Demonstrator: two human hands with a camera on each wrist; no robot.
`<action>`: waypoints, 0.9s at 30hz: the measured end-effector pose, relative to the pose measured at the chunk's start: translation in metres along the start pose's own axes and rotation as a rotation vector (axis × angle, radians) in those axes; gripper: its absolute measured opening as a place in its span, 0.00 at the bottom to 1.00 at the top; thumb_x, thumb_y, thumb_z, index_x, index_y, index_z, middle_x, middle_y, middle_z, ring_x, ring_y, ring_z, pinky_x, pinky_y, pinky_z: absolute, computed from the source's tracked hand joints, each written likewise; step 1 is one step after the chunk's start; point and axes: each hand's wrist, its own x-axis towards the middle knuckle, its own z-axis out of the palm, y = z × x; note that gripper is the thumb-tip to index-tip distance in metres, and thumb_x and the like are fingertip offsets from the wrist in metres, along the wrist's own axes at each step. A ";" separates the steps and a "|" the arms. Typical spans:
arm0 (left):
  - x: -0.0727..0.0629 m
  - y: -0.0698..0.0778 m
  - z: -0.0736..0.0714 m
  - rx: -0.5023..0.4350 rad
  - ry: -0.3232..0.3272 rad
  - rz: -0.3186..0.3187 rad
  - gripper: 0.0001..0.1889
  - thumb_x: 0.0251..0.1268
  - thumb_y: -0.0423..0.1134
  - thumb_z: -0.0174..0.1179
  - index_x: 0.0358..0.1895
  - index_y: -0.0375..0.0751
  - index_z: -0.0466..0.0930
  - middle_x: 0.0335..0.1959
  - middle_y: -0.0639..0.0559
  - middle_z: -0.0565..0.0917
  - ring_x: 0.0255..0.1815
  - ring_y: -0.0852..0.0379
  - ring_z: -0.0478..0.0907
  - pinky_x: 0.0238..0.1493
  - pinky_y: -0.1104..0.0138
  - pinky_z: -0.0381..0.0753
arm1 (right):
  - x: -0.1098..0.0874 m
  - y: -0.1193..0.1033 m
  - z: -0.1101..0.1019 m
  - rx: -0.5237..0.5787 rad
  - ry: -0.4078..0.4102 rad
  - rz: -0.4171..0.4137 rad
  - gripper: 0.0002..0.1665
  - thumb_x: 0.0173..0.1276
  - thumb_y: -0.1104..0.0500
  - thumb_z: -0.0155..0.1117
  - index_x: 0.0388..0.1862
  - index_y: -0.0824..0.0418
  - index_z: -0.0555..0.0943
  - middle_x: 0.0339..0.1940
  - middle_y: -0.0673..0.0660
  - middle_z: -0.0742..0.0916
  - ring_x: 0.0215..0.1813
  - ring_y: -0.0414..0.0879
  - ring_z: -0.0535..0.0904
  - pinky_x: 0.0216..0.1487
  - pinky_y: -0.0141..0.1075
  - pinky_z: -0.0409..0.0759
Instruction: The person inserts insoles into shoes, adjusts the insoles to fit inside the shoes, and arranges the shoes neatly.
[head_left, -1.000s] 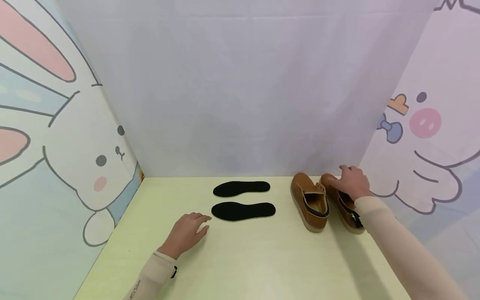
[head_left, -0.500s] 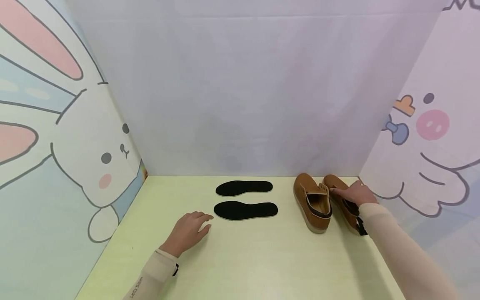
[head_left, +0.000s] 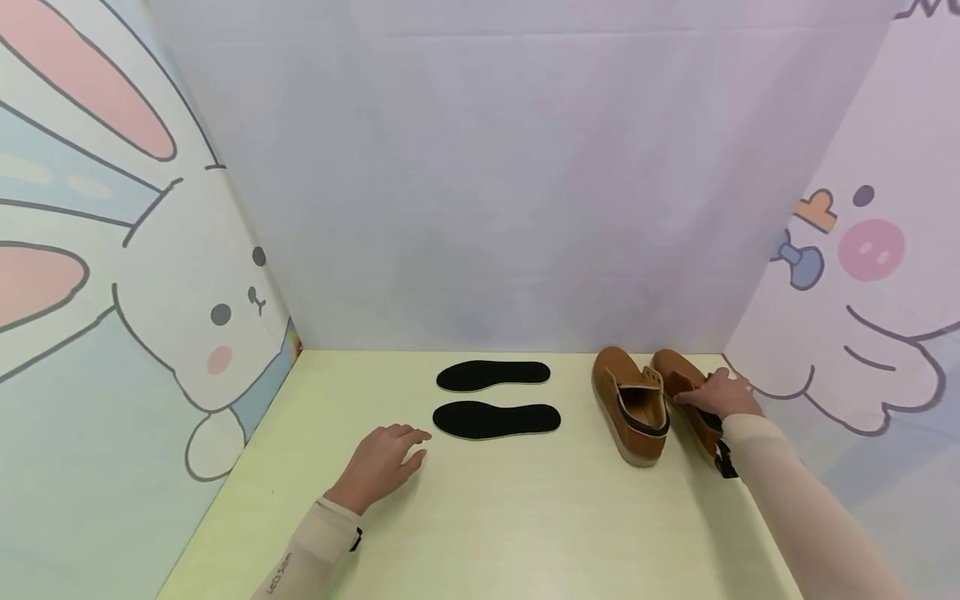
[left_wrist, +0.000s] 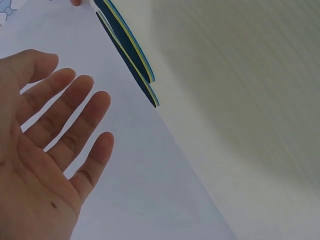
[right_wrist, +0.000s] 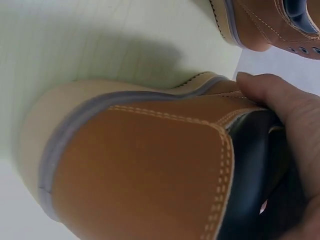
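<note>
My right hand (head_left: 726, 393) grips the right-hand brown shoe (head_left: 670, 363) across its opening. In the right wrist view the thumb presses the shoe's side just ahead of the dark padded collar, close past the stitched heel; the other fingers are mostly hidden. The second brown shoe (head_left: 617, 367) stands alongside to the left, toe toward the back wall. My left hand (head_left: 378, 467) hovers with loosely spread fingers near two black insoles, the front insole (head_left: 497, 421) and the back insole (head_left: 491, 375), and holds nothing. Their blue and yellow edges show in the left wrist view.
The pale yellow-green table (head_left: 480, 517) meets a white cloth wall (head_left: 480, 208) right behind the shoes and insoles. Printed cartoon panels stand on both sides, a rabbit panel (head_left: 187, 333) at left and a pink-cheeked figure panel (head_left: 885, 333) at right.
My right hand has come down onto the right-hand shoe, its thumb now against the side. My left hand has stayed almost still. The whole head view has shifted slightly.
</note>
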 end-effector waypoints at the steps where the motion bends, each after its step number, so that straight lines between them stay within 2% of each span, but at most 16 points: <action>1: 0.000 0.000 0.000 0.001 0.004 -0.002 0.11 0.63 0.40 0.71 0.48 0.48 0.89 0.41 0.54 0.88 0.39 0.55 0.85 0.43 0.58 0.84 | 0.000 0.000 0.000 -0.001 0.001 -0.002 0.63 0.61 0.36 0.70 0.63 0.88 0.54 0.58 0.93 0.62 0.60 0.83 0.61 0.52 0.69 0.74; 7: 0.002 0.000 -0.001 0.002 0.013 0.009 0.10 0.63 0.40 0.71 0.47 0.47 0.89 0.41 0.54 0.88 0.38 0.54 0.85 0.43 0.58 0.84 | -0.001 -0.001 0.002 0.002 0.008 0.004 0.59 0.64 0.40 0.68 0.65 0.88 0.53 0.60 0.92 0.61 0.61 0.82 0.61 0.51 0.69 0.74; 13: 0.003 0.002 0.000 0.005 0.009 0.006 0.11 0.63 0.40 0.71 0.47 0.48 0.89 0.41 0.54 0.88 0.38 0.54 0.85 0.43 0.58 0.84 | -0.003 -0.002 0.001 -0.003 0.037 0.009 0.55 0.65 0.40 0.67 0.64 0.86 0.56 0.56 0.89 0.66 0.57 0.80 0.67 0.47 0.67 0.76; 16: 0.004 0.003 0.000 0.000 0.005 0.007 0.10 0.63 0.40 0.71 0.47 0.48 0.89 0.41 0.54 0.88 0.38 0.54 0.85 0.43 0.58 0.84 | -0.002 0.000 0.001 -0.004 0.053 0.006 0.54 0.64 0.40 0.68 0.63 0.84 0.59 0.54 0.88 0.68 0.54 0.79 0.70 0.44 0.65 0.78; 19: 0.006 0.004 0.000 -0.006 0.001 0.011 0.10 0.64 0.40 0.70 0.47 0.47 0.89 0.41 0.54 0.88 0.38 0.54 0.85 0.42 0.58 0.84 | -0.004 0.002 -0.001 0.004 0.080 0.000 0.49 0.63 0.40 0.68 0.58 0.81 0.64 0.50 0.85 0.71 0.46 0.74 0.76 0.37 0.60 0.79; 23: 0.008 0.004 0.000 -0.011 0.001 0.020 0.10 0.64 0.40 0.69 0.47 0.46 0.89 0.41 0.54 0.88 0.37 0.54 0.85 0.43 0.57 0.84 | -0.007 0.000 -0.008 0.006 0.121 -0.029 0.47 0.62 0.40 0.69 0.56 0.80 0.64 0.44 0.80 0.71 0.38 0.70 0.77 0.30 0.55 0.76; 27: 0.008 0.003 0.001 -0.005 0.006 0.030 0.10 0.64 0.40 0.70 0.47 0.46 0.89 0.40 0.54 0.88 0.37 0.55 0.85 0.43 0.58 0.84 | -0.009 -0.004 -0.015 -0.006 0.170 -0.073 0.50 0.63 0.40 0.68 0.60 0.81 0.62 0.45 0.80 0.70 0.39 0.73 0.76 0.30 0.57 0.75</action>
